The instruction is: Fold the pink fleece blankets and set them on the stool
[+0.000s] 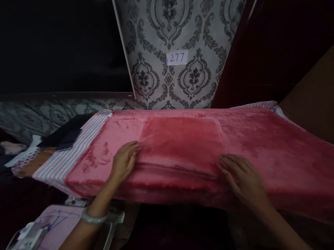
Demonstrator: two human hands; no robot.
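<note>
Head view: red plush square (181,139) lay on pink blanket (261,142)

Far left, white power strip (32,235) low down; striped cloth (73,158) showed past the blanket's left end. Left hand (124,161), pale bangle (94,216) on wrist, was at the square's left edge, fingers close together, slightly bent; couldn't tell if they gripped. Paper marked 277 (177,57) was on the wall behind, square mid-blanket between the hands. Right hand (242,177), blurred, was at the square's right edge, fingers narrow; grip couldn't be told.
</note>
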